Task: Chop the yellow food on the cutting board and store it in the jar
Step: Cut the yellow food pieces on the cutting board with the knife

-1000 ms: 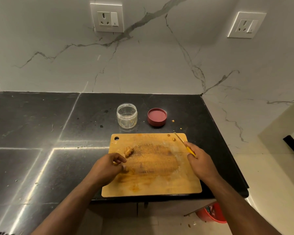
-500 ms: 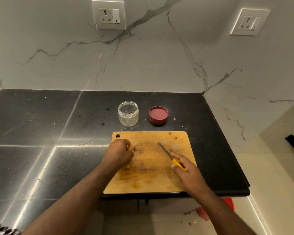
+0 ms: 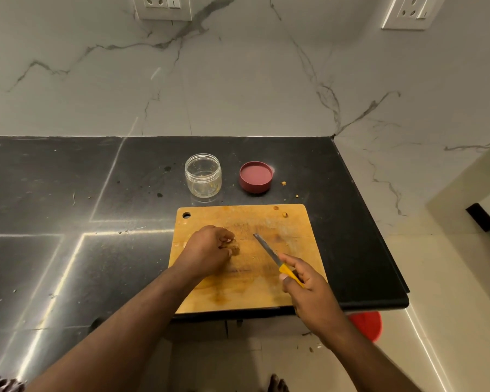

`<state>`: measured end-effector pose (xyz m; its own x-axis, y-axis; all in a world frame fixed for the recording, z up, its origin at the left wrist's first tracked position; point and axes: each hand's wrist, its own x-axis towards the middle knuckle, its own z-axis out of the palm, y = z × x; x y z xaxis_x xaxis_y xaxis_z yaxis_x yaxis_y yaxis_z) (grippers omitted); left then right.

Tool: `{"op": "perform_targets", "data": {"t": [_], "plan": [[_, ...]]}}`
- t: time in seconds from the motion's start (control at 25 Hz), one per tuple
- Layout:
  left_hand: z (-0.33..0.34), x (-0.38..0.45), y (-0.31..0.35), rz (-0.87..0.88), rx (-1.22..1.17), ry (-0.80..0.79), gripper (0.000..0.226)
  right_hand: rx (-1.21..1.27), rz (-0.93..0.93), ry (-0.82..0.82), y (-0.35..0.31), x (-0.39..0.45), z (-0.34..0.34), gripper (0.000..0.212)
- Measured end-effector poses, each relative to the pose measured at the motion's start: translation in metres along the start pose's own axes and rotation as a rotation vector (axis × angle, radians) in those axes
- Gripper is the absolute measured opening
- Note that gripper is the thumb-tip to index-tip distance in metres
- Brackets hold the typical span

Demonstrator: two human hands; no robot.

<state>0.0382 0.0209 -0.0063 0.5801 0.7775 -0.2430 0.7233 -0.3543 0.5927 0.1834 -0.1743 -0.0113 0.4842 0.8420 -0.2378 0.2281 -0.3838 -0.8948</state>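
Observation:
A wooden cutting board lies at the front edge of the black counter. My left hand holds a small lump of yellow food down on the board's left half, fingers curled over it. My right hand grips a knife by its yellow handle; the blade points up and left, its tip just right of the food. A clear jar stands open behind the board, with its red lid lying beside it on the right.
Yellow crumbs lie on the black counter near the lid, and small bits sit at the board's far right corner. The counter ends just right of the board. A red bucket sits on the floor below. Marble wall with sockets behind.
My right hand brought the knife from the board's right edge in toward the food. My left hand moved up slightly and settled over the yellow lump.

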Motion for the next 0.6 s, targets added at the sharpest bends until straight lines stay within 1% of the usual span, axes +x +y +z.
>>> {"op": "perform_targets", "data": {"t": [0.2, 0.32, 0.48, 0.6], "plan": [[0.004, -0.001, -0.004, -0.047, -0.053, 0.038, 0.037, 0.077, 0.038, -0.022, 0.001, -0.001, 0.010, 0.035], [0.005, -0.004, -0.003, -0.024, -0.024, 0.039, 0.033, 0.109, 0.047, -0.039, 0.000, 0.003, 0.014, 0.037], [0.007, -0.009, -0.002, 0.031, 0.057, 0.046, 0.040, 0.107, 0.047, -0.052, 0.000, 0.006, 0.016, 0.038], [0.005, -0.009, -0.001, 0.039, 0.067, 0.035, 0.042, 0.100, 0.056, -0.053, 0.000, 0.006, 0.016, 0.039]]}}
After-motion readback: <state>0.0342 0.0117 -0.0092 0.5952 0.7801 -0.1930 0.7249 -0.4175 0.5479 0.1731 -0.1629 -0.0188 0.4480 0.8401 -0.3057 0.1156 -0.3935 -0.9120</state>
